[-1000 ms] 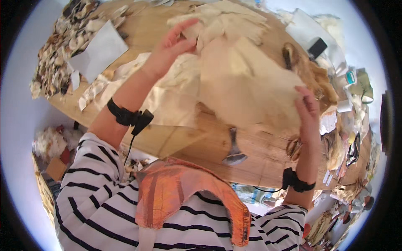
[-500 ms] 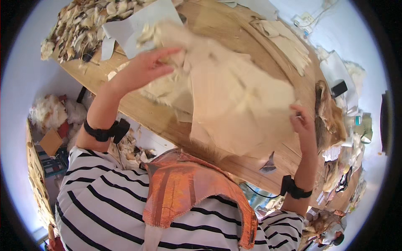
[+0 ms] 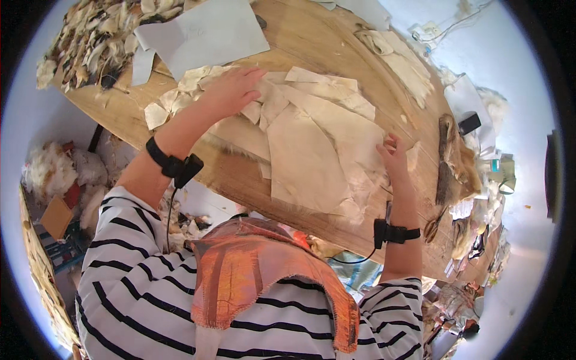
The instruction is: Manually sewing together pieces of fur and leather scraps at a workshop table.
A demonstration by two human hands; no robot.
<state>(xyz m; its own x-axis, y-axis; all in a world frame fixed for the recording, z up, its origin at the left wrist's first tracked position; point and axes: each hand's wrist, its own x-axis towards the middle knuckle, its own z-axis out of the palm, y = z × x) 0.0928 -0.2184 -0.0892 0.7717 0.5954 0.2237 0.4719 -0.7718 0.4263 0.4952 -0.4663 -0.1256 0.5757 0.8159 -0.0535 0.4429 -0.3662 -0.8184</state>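
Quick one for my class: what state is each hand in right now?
Left hand: open, over the pale pieces.
Right hand: partly curled near their right edge; whether it grips anything cannot be told.

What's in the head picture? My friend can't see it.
A person's left hand is over pale hides on a wooden table, the right hand at their right edge. White paper and a scrap heap lie at the far left.

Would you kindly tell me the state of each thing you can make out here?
Left hand: palm down, fingers extended
Right hand: fingers loosely curled
Pale hide pieces: spread out, overlapping
Grey-white sheet: laid out
Scrap pile: loosely heaped
Brown fur piece: rumpled
Scissors: open or shut unclear
Black forearm straps: fastened
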